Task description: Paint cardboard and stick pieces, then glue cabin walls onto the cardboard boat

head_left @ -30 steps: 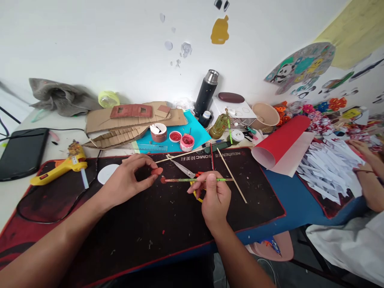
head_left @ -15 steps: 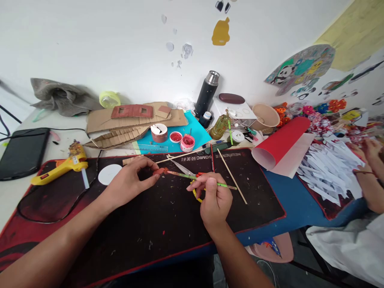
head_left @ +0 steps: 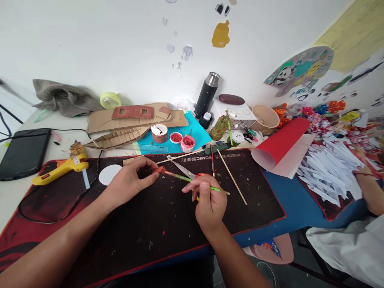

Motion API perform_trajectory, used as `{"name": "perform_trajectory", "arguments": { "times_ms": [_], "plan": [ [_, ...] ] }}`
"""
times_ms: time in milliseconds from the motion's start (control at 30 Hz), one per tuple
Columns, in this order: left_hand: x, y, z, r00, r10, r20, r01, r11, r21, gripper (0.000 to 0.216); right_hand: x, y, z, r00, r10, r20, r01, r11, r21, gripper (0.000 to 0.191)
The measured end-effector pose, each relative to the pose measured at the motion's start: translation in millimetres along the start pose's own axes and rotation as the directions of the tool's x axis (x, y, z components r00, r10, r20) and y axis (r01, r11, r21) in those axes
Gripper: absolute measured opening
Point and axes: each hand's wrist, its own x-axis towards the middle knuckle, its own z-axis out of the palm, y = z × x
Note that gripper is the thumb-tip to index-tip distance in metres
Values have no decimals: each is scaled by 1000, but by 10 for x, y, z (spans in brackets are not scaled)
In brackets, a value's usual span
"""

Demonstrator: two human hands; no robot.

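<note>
Between the thumb and fingers of my left hand is a small red-painted piece, partly covered by the fingertips. My right hand grips a paintbrush with a green handle, its bristles touching the red piece. Scissors lie open on the black mat, partly behind my right hand. A thin wooden stick and a red-handled brush rest to the right. Behind my hands stand an opened jar of red paint, its lid and a brown paint jar.
A yellow glue gun and a white disc lie at left. Cardboard pieces and a thermos stand along the wall. A red paper roll is at right, near white paper strips and a co-worker's arm.
My right hand has moved a little left and down with the paintbrush, whose bristles stay at the red piece. My left hand has barely moved. The co-worker's hand has shifted slightly.
</note>
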Motion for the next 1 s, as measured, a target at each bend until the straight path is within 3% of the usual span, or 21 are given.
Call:
{"name": "perform_trajectory", "arguments": {
  "times_ms": [200, 500, 1000],
  "plan": [
    [7, 8, -9, 1000, -12, 5, 12, 1000, 10, 39, -10, 2, -3, 1000, -27, -15, 28, 999, 25, 38],
    [14, 60, -16, 992, -123, 41, 124, 992, -25, 42, 17, 25, 9, 999, -48, 0, 48, 998, 35, 37],
    [9, 45, 0, 996, -74, 49, 74, 997, -10, 37, 38, 25, -7, 999, -5, -41, 7, 999, 33, 40]
  ]
}}
